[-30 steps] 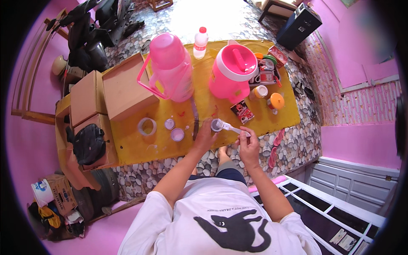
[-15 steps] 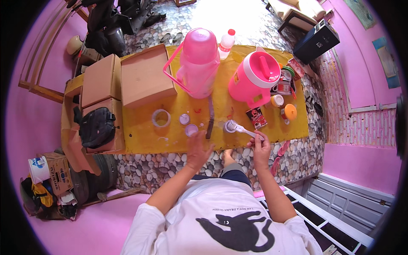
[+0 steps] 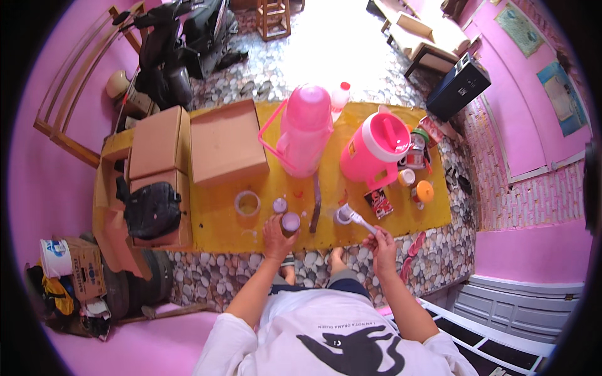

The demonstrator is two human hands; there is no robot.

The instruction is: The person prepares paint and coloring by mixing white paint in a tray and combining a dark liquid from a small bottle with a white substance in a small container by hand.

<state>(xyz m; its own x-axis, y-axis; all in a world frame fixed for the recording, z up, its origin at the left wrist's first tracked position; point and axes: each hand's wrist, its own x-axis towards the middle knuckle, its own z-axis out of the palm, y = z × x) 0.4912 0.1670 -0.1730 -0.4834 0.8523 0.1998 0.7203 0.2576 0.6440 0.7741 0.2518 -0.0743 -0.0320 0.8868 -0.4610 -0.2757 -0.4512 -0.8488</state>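
Head view: a white brush has its bristle end at a small cup on the yellow-topped table, handle pinched in the right hand; the left hand is at a lilac-filled tub, its grip unclear. Beyond stands a pink jug.

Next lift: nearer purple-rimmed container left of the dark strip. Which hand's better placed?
Probably the left hand: it's right at the purple-rimmed container, though touch is unclear. The right hand is farther off, holding the white tool at another pot.
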